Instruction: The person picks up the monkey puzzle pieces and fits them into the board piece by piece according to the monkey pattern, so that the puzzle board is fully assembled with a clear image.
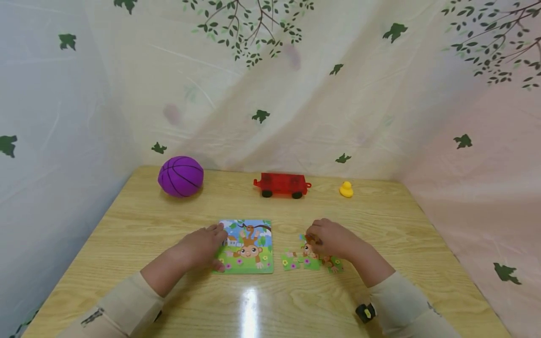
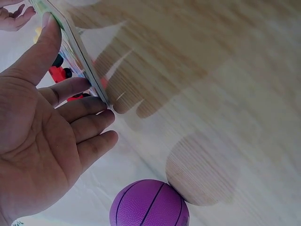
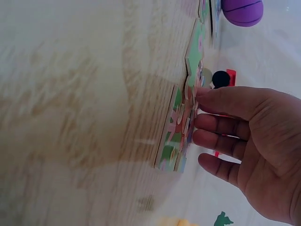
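A square monkey picture board [image 1: 251, 241] lies flat on the table. At its left edge rests my left hand [image 1: 200, 248], fingers extended; in the left wrist view the thumb and fingertips touch the board's rim [image 2: 82, 59]. Right of the board are several loose jigsaw pieces [image 1: 312, 264] with parts of a monkey picture, some overlapping. My right hand [image 1: 334, 240] is over them, thumb and curled fingers pinching a brown-patterned puzzle piece [image 1: 313, 240] mostly hidden by the hand. From the right wrist, the thumb and fingertips meet the pieces [image 3: 194, 61] from above.
A purple ball [image 1: 181, 176] sits at the table's back left. Behind the board and pieces stands a red toy wagon [image 1: 282, 184] with black wheels. A yellow rubber duck [image 1: 346, 189] is at the back right. Leaf-printed cloth [image 1: 296, 131] hangs behind the wooden table [image 1: 304, 310].
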Motion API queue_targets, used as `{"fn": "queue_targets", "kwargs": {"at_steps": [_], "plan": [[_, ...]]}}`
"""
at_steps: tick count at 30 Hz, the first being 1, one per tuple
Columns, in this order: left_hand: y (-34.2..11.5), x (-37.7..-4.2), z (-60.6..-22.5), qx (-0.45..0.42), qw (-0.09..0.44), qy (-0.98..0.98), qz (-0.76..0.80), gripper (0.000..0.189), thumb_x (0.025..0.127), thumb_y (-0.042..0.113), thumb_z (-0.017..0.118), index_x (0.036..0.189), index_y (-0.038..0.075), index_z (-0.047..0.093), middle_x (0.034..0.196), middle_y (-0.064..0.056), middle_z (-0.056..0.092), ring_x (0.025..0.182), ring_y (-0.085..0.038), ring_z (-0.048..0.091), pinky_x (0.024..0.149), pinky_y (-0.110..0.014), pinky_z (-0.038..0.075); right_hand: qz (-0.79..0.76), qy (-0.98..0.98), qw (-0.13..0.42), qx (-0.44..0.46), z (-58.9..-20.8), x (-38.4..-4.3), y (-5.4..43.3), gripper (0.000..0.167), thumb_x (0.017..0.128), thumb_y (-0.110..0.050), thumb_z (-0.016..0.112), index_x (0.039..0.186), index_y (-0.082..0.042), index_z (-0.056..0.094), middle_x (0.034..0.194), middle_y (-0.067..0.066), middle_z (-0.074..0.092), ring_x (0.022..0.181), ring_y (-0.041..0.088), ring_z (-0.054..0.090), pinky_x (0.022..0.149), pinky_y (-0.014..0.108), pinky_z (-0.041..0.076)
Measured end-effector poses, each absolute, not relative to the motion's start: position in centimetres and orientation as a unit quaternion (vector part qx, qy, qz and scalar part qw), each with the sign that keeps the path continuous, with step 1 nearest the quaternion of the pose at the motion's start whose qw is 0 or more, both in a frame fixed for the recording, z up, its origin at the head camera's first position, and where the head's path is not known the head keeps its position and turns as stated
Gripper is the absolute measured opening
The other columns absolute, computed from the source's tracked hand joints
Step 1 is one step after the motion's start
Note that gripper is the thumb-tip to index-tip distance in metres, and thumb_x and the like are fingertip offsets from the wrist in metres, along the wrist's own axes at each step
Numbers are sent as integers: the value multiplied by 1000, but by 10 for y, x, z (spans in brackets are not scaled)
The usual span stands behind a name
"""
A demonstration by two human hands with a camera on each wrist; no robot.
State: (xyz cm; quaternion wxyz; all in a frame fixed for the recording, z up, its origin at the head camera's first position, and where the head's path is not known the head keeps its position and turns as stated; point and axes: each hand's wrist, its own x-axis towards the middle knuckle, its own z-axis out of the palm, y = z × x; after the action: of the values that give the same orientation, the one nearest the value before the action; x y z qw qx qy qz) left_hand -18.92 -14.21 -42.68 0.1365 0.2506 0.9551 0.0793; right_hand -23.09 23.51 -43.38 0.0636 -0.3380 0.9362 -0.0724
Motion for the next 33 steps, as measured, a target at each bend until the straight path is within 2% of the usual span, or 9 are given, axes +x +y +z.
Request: {"fn": "queue_targets", "kwargs": {"at_steps": [6,15,20,26,33], "plan": [[-142,-189,-427,255,135,955,75,74,75,45,80,129,2,52,154,-26,34,143,-42,32,115,-58,31,-61,931,43,-358,-435,-231,234,13,88,-18,71,100,-12,70,92,-3,60,82,10,50,69,28,50],[-141,-186,-422,260,137,953,77,72,76,43,80,127,1,53,153,-27,34,143,-43,32,115,-58,31,-50,933,22,-355,-434,-232,230,17,88,-25,73,101,-13,71,92,-4,60,81,9,50,67,26,50],[-141,-185,-420,261,141,952,82,71,76,43,80,127,1,53,153,-28,34,143,-44,31,116,-58,31,-52,933,9,-356,-430,-233,225,25,89,-27,72,107,-10,71,95,-1,62,83,11,54,72,29,54],[-142,-186,-421,264,142,951,79,72,76,43,79,128,0,53,153,-28,34,143,-44,31,116,-58,30,-45,922,-21,-384,-424,-235,215,22,88,-23,73,105,-10,72,96,1,65,86,14,58,77,30,57],[-142,-188,-423,261,144,952,76,73,77,44,79,130,1,52,154,-27,33,144,-43,31,117,-57,30,-48,916,-18,-398,-417,-237,194,22,89,-25,72,107,-12,72,99,-1,64,91,14,57,82,31,56]]}}
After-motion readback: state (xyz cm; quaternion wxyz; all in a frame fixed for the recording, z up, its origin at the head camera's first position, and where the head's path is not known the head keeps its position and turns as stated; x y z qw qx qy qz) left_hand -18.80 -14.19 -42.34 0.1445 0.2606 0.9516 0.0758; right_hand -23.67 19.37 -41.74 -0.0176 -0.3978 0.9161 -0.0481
